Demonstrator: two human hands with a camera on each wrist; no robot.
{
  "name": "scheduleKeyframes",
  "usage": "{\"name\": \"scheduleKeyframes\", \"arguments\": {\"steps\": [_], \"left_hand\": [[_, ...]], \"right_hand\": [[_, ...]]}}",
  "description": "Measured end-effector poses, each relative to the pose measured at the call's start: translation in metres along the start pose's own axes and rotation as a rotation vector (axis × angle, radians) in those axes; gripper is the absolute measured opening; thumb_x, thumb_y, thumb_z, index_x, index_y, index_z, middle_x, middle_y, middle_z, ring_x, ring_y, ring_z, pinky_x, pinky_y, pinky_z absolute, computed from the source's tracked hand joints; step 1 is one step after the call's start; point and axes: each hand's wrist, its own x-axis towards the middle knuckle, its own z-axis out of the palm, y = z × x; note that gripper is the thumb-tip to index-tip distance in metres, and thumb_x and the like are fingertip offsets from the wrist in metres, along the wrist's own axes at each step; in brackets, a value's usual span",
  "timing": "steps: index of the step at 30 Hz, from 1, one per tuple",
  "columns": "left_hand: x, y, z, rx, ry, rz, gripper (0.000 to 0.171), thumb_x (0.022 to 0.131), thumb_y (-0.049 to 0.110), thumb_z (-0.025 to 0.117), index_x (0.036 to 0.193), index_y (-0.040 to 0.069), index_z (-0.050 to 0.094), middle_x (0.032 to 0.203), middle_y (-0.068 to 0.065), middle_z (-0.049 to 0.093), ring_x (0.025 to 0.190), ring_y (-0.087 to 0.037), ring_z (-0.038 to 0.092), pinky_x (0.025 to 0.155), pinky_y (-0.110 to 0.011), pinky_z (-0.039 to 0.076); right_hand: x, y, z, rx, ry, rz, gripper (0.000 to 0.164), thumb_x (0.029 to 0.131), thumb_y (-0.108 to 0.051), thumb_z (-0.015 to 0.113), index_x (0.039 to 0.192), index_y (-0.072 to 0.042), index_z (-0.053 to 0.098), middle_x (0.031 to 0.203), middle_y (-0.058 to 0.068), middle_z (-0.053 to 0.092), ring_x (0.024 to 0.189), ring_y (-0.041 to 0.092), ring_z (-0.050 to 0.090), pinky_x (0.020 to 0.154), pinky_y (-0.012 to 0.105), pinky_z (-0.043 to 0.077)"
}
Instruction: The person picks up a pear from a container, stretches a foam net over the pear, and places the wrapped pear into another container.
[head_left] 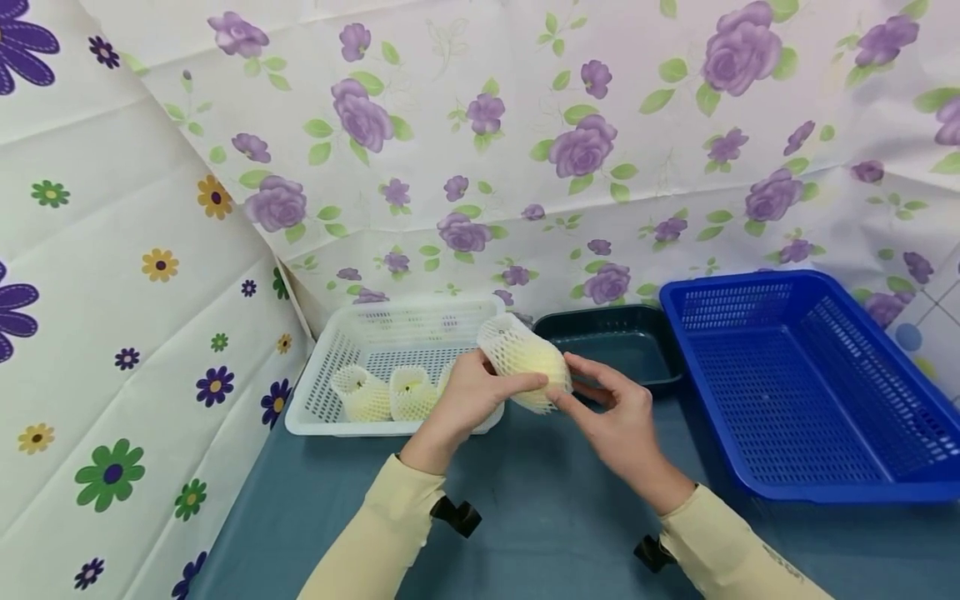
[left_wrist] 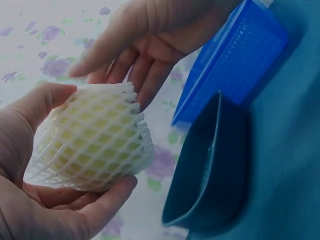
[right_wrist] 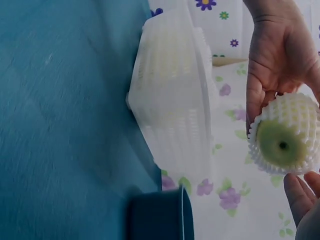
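Note:
A pale yellow-green fruit in a white foam net sleeve is held up above the table. My left hand grips it through the net, thumb on one side and fingers on the other. The bare end of the fruit, with a dark spot, shows at the open end of the sleeve in the right wrist view. My right hand is at that end, its fingers loosely bent and the fingertips right at the net's edge.
A white basket on the left holds several netted fruits. Behind the hands stands a dark green tray; a large blue basket is to the right. Flowered sheets hang behind and at the left of the blue-green table.

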Motion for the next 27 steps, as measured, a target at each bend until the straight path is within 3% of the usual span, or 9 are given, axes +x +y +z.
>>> {"name": "scheduleKeyframes", "arguments": {"steps": [4,7,11,14,17,20,22,27], "left_hand": [[0.006,0.001,-0.020,-0.011,0.056,-0.010,0.056,0.067,0.052,0.079,0.112,0.026,0.059,0.108,0.001,0.064,0.096,-0.017,0.062,0.084,-0.039,0.052],[0.013,0.006,-0.036,0.001,0.144,-0.041,0.056,0.065,0.055,0.079,0.105,0.021,0.060,0.100,-0.001,0.063,0.088,-0.017,0.059,0.078,-0.037,0.051],[0.025,0.008,-0.057,0.047,0.264,-0.093,0.060,0.061,0.060,0.079,0.092,0.015,0.052,0.084,-0.002,0.051,0.075,-0.018,0.045,0.064,-0.032,0.042],[0.035,0.005,-0.070,0.073,0.311,-0.086,0.062,0.060,0.060,0.079,0.089,0.015,0.048,0.077,-0.002,0.044,0.069,-0.019,0.040,0.059,-0.031,0.038],[0.044,0.000,-0.080,0.091,0.327,-0.077,0.062,0.061,0.059,0.079,0.094,0.016,0.049,0.080,-0.001,0.044,0.071,-0.019,0.040,0.060,-0.033,0.038],[0.051,-0.008,-0.088,0.117,0.320,-0.073,0.062,0.063,0.057,0.079,0.100,0.017,0.051,0.086,-0.003,0.046,0.075,-0.021,0.042,0.062,-0.034,0.039],[0.055,-0.014,-0.092,0.140,0.318,-0.077,0.063,0.064,0.056,0.079,0.104,0.017,0.051,0.095,-0.003,0.049,0.081,-0.021,0.044,0.064,-0.035,0.040],[0.067,-0.027,-0.096,0.237,0.328,-0.090,0.063,0.063,0.059,0.078,0.103,0.018,0.053,0.098,-0.005,0.053,0.082,-0.022,0.048,0.064,-0.034,0.043]], "right_hand": [[0.001,0.003,0.008,0.038,0.038,0.102,0.033,0.086,-0.030,0.068,0.118,-0.026,0.064,0.114,-0.002,0.068,0.096,0.009,0.067,0.076,0.023,0.055],[0.000,0.007,0.017,0.015,0.038,0.191,0.031,0.085,-0.038,0.066,0.115,-0.029,0.065,0.110,-0.005,0.069,0.093,0.005,0.066,0.075,0.020,0.055],[-0.002,0.011,0.031,-0.038,-0.046,0.271,0.034,0.085,-0.043,0.065,0.116,-0.028,0.065,0.110,-0.004,0.069,0.093,0.004,0.066,0.075,0.020,0.055],[-0.002,0.012,0.042,-0.052,-0.128,0.329,0.034,0.085,-0.043,0.065,0.116,-0.031,0.064,0.109,-0.005,0.069,0.093,0.003,0.065,0.074,0.022,0.055],[-0.001,0.014,0.052,-0.040,-0.190,0.397,0.031,0.085,-0.041,0.067,0.114,-0.035,0.064,0.106,-0.010,0.068,0.091,0.003,0.065,0.072,0.023,0.055],[-0.001,0.016,0.061,-0.025,-0.223,0.435,0.031,0.085,-0.038,0.068,0.115,-0.032,0.065,0.105,-0.009,0.068,0.087,0.004,0.065,0.068,0.023,0.055],[-0.001,0.017,0.065,-0.028,-0.234,0.439,0.032,0.085,-0.037,0.068,0.116,-0.028,0.066,0.105,-0.007,0.069,0.084,0.005,0.065,0.064,0.024,0.054],[-0.003,0.023,0.074,-0.040,-0.249,0.428,0.032,0.085,-0.037,0.067,0.115,-0.026,0.068,0.100,-0.012,0.069,0.081,0.003,0.065,0.062,0.024,0.053]]}}
